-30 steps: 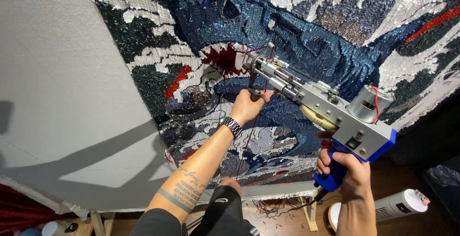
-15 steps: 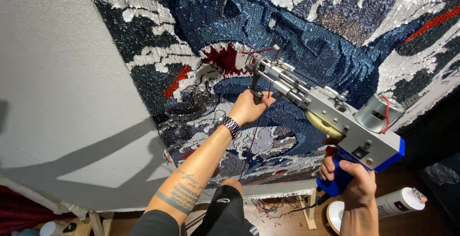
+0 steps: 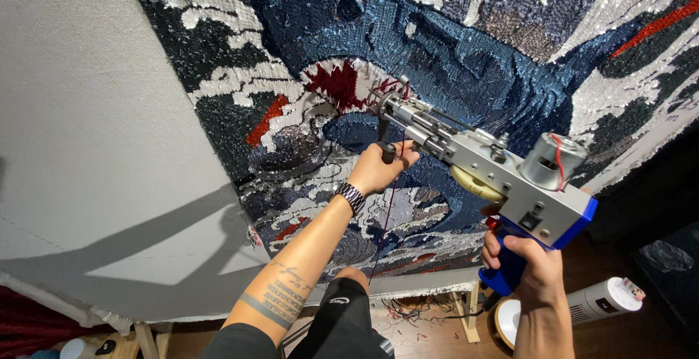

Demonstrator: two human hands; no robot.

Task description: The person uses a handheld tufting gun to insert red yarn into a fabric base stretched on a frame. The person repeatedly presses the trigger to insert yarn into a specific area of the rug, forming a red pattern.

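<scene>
Since the earlier frame my grey metal tufting gun with blue grip [image 3: 502, 184] sits lower at frame centre-right, rigid and nose-heavy I judge, so my right hand [image 3: 535, 268] wraps the grip, left hand [image 3: 378, 170] clenching its black front handle [image 3: 386, 151], needle against the blue-and-white tufted cloth [image 3: 451, 46].

The big rug picture [image 3: 451, 60] runs off the top and right edges of the frame, so its whole shape cannot be seen. The left hand [image 3: 378, 171] wraps around a small dark handle [image 3: 386, 152] and hides most of it, and the right hand [image 3: 526, 257] covers much of the blue grip [image 3: 510, 275] of the tufting gun [image 3: 495, 166]. Low in the frame, the small things on the floor [image 3: 415, 322] are too tiny to tell, and the white tube [image 3: 604, 299] is partly behind the right arm.
</scene>
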